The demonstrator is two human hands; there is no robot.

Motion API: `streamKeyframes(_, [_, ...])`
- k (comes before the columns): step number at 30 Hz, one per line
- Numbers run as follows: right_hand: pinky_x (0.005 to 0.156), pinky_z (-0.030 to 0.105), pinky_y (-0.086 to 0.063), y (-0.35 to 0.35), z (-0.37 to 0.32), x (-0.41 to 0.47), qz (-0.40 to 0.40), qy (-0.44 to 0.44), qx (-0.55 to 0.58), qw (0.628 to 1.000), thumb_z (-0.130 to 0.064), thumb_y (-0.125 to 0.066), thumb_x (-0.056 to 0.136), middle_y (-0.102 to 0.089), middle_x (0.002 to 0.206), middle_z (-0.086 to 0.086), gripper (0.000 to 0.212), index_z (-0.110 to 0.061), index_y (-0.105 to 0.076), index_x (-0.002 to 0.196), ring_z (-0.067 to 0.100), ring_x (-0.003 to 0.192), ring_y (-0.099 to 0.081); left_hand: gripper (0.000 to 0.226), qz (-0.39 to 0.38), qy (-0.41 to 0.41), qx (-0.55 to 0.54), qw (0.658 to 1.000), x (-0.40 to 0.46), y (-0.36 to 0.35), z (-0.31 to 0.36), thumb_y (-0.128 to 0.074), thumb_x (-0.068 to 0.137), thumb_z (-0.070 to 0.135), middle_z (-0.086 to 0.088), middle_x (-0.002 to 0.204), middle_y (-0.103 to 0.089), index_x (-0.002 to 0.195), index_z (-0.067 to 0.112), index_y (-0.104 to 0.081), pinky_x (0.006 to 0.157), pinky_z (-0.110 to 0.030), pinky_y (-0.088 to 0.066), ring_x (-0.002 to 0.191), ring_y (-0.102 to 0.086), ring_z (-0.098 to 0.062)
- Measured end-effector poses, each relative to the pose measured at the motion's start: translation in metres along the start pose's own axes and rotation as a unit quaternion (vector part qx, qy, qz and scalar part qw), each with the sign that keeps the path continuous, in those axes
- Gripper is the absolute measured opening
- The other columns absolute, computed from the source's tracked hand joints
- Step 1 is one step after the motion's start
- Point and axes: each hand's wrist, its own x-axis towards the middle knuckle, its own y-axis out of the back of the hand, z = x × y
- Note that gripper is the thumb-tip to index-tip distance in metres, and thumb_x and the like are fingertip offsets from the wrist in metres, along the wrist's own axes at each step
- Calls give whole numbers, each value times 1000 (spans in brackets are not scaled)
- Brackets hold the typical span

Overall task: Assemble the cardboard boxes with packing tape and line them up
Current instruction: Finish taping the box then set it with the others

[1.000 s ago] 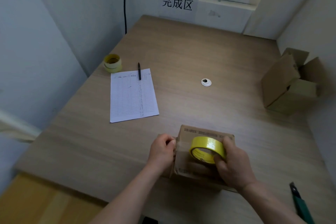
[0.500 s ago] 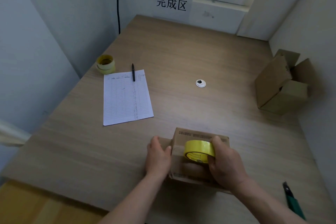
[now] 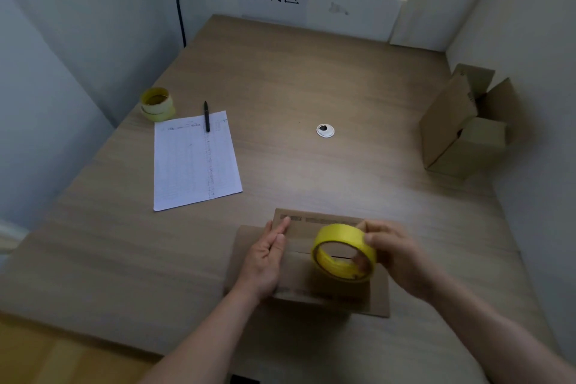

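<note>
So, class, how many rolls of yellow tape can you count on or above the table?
2: one roll held by the right hand over the near box; another at the table's far left edge. It may be stacked rolls.

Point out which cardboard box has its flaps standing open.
The cardboard box by the right wall; the box under the hands has its flaps folded flat.

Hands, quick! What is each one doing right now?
Left hand: open, straight fingers pressing flat on the cardboard box.
Right hand: closed around the yellow tape roll, holding it over the box.
</note>
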Motion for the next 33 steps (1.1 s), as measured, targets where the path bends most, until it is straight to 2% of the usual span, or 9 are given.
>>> streamKeyframes(2, [52,34,-46,28,-8,-5,28,30,-211,977,-42,-64,68,-61,63,5,26,-17,-69,74,20,57,-56,34,-2,10,3,1000,0,0,-1,-42,103,32,6,152,-40,120,61,-48,120,-40,-24,146,-26,-10])
streamKeyframes(5, [69,35,-55,49,-14,-10,21,44,-609,792,-56,-58,85,-66,78,-10,25,-34,-66,89,7,73,-60,30,12,17,7,1000,0,0,-3,-44,99,44,7,152,-40,115,68,-52,119,-42,-27,144,-29,-10])
streamKeyframes(6, [72,33,-56,48,-12,-13,20,27,-621,783,-58,-58,87,-66,83,-10,25,-35,-64,93,6,78,-60,31,10,20,10,1000,-1,0,-4,-44,100,41,7,151,-41,115,67,-52,118,-43,-29,144,-31,-12])
streamKeyframes(15, [54,19,-31,35,22,-10,73,-45,-583,808,-62,-51,92,-59,83,-11,37,-32,-64,109,7,74,-51,38,16,21,-1,1000,-1,-1,-3,-44,102,28,15,141,-48,118,62,-51,111,-35,-40,134,-45,-12])
streamKeyframes(19, [82,29,-50,36,40,-2,76,-68,-524,846,-63,-55,88,-62,124,-6,64,-36,-38,145,13,103,-57,55,10,13,17,1000,-1,-1,-3,-48,102,20,18,140,-46,108,75,-49,112,-30,-36,133,-43,-7])
streamKeyframes(22, [113,42,-36,43,36,8,49,-34,-516,855,-55,-67,84,-10,165,-5,96,-47,0,153,18,147,-25,55,-1,9,63,998,2,0,-1,-50,101,16,16,144,-43,119,67,-45,116,-28,-28,138,-38,-7])
streamKeyframes(25, [120,39,-23,39,33,19,-38,25,-540,840,-50,-69,82,4,164,-9,96,-48,-3,153,18,150,-9,53,-45,-21,186,981,11,6,10,-49,101,20,9,150,-40,138,52,-30,115,-23,-25,141,-35,-12])
streamKeyframes(28, [111,31,-35,25,51,12,-9,4,-481,877,-63,-67,75,-23,147,-11,86,-49,-25,149,16,136,-34,65,-47,39,293,954,31,5,24,-46,100,41,-3,146,-48,155,40,-9,100,-31,-36,131,-47,-26])
streamKeyframes(33, [94,29,-45,3,76,-24,192,-66,-429,880,-77,-65,63,-34,115,-11,89,-48,-33,141,12,110,-46,40,9,50,359,932,58,-11,42,-33,99,55,-1,114,-68,113,31,-63,88,-38,-49,107,-60,-29])
